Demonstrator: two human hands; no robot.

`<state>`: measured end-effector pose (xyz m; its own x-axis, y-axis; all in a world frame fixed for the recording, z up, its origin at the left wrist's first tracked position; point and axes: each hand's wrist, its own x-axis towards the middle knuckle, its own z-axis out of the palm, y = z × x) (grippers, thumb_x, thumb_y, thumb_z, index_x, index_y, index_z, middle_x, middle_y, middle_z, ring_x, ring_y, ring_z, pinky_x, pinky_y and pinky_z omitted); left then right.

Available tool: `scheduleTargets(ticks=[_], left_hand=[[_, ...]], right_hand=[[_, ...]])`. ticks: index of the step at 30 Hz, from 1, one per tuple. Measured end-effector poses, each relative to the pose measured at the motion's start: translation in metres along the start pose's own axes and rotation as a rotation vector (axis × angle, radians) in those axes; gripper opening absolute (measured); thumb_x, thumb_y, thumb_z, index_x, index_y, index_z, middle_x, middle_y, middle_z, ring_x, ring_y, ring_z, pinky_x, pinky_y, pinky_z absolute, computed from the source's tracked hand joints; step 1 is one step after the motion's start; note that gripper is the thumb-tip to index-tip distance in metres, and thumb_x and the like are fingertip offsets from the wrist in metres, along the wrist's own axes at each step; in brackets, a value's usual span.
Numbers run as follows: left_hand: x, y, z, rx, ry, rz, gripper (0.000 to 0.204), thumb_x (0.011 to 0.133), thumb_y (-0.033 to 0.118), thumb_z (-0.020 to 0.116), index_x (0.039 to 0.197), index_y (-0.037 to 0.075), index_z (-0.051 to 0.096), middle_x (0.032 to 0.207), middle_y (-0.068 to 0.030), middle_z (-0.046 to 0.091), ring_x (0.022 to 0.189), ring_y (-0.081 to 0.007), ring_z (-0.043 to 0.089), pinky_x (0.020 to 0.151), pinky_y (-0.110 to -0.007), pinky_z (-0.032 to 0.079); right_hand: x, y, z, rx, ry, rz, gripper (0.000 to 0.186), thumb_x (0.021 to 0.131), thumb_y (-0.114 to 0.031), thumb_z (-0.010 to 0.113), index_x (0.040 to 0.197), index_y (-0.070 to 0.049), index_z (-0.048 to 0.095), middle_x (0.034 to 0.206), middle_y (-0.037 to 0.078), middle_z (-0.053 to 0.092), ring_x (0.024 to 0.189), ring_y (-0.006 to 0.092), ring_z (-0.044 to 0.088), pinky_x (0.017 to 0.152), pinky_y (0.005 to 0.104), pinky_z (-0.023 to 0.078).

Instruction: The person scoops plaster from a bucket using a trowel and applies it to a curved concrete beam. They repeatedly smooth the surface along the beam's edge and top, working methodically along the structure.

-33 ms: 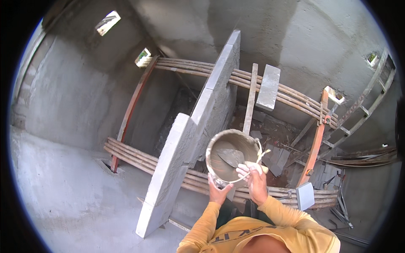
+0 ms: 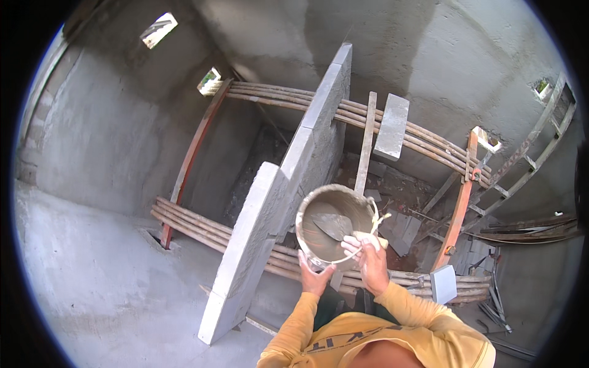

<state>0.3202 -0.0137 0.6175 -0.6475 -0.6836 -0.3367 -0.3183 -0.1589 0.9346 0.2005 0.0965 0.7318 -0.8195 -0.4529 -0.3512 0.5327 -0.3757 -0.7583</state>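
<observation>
A round bucket (image 2: 305, 207) with grey mortar in its bottom is tipped toward me in front of my body. My left hand (image 2: 315, 272) grips its near rim at the lower left. Over the near right side of the bucket, my right hand (image 2: 370, 260) is closed round the pale handle of a trowel (image 2: 332, 226). The trowel's grey blade lies inside the bucket, against or just above the mortar; I cannot tell which. A light cord tied at the bucket's right rim runs beside my right hand.
Left of the bucket rises a thin wall of pale blocks (image 2: 246, 245). Bundled poles (image 2: 423, 147) span the room before and behind it. A loose block (image 2: 391, 127) and a board (image 2: 366, 144) rest across the far poles. A ladder (image 2: 531, 161) leans at the right.
The bucket, with both hands and the trowel, has shifted slightly left and up. My grip on each thing is the same.
</observation>
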Motion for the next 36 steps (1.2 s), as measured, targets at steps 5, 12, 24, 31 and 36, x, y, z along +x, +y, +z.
scheduleTargets(ticks=[5,12,24,31,36], left_hand=[[0.001,0.039,-0.061,0.158,0.097,0.103,0.120,0.060,0.024,0.086,0.144,-0.009,0.006,0.146,-0.0279,0.020,0.137,-0.0332,0.025,0.112,-0.039,0.024],[0.022,0.048,-0.094,0.005,0.173,0.124,0.117,0.066,0.015,0.083,0.145,-0.004,0.000,0.146,-0.0261,0.024,0.133,-0.0316,0.031,0.108,-0.038,0.031],[-0.051,0.006,-0.086,-0.222,0.241,-0.073,0.116,0.068,0.026,0.084,0.146,-0.003,0.002,0.145,-0.0252,0.027,0.131,-0.0344,0.036,0.105,-0.040,0.033],[-0.047,0.036,-0.048,-0.066,0.472,-0.139,0.086,0.067,0.030,0.084,0.127,-0.009,0.036,0.121,-0.0220,0.052,0.109,-0.0270,0.055,0.093,-0.035,0.044],[-0.038,0.051,-0.039,-0.127,0.698,-0.001,0.054,0.072,0.025,0.079,0.102,-0.003,0.045,0.093,-0.0135,0.058,0.084,-0.0177,0.056,0.077,-0.031,0.046]], right_hand=[[0.003,0.004,0.074,-0.223,-0.239,0.074,0.026,0.098,-0.021,0.042,0.106,0.002,0.050,0.104,0.018,0.064,0.100,0.0276,0.063,0.092,0.0360,0.047],[0.015,0.007,0.126,-0.341,-0.299,0.123,0.028,0.097,-0.025,0.049,0.109,0.000,0.054,0.101,0.012,0.064,0.097,0.0229,0.065,0.083,0.0323,0.051],[0.000,0.011,0.107,-0.400,-0.404,0.193,0.029,0.097,-0.025,0.050,0.110,0.001,0.055,0.102,0.012,0.063,0.091,0.0196,0.065,0.080,0.0300,0.052],[-0.005,0.000,0.105,-0.530,-0.546,0.230,0.029,0.096,-0.023,0.053,0.109,0.002,0.058,0.096,0.010,0.068,0.088,0.0157,0.066,0.078,0.0284,0.052],[0.033,-0.017,0.124,-0.568,-0.713,0.125,0.032,0.096,-0.027,0.052,0.105,0.003,0.059,0.094,0.011,0.067,0.086,0.0163,0.065,0.078,0.0284,0.052]])
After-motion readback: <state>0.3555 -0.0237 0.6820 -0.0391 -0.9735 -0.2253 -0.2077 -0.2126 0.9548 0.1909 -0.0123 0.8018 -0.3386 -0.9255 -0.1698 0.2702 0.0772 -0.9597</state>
